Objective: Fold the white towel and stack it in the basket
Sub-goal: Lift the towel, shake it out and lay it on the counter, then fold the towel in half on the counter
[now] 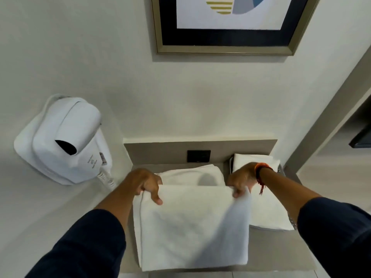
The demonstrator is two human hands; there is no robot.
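**Corners up, fold half made**

There, the left hand (147,182) had its fingers curled over the near-left top corner of the white towel (192,227), thumb laid flat on the cloth, pinching the edge. The right hand (240,180) pinched the opposite top corner between thumb and fingers, an orange thread band at its wrist. Between them the top edge ran fairly taut and level, and the towel hung down toward the person in a doubled sheet, its left border showing two layers slightly out of line.

To my eye the fold was midway, and doing it well meant squaring those left edges before laying it down, keeping both corners at one height so the crease fell straight.

Behind the held edge lay another mass of white cloth (192,175) on the grey shelf (281,249); whether it belonged to the same towel I could not tell. Just to the right sat the basket (281,171), mostly hidden, with folded towels (269,213) already stacked in it. It was near, so the carry looked short. A wall-mounted hair dryer (64,141) hung to the left, well apart, and a framed print (226,45) above.
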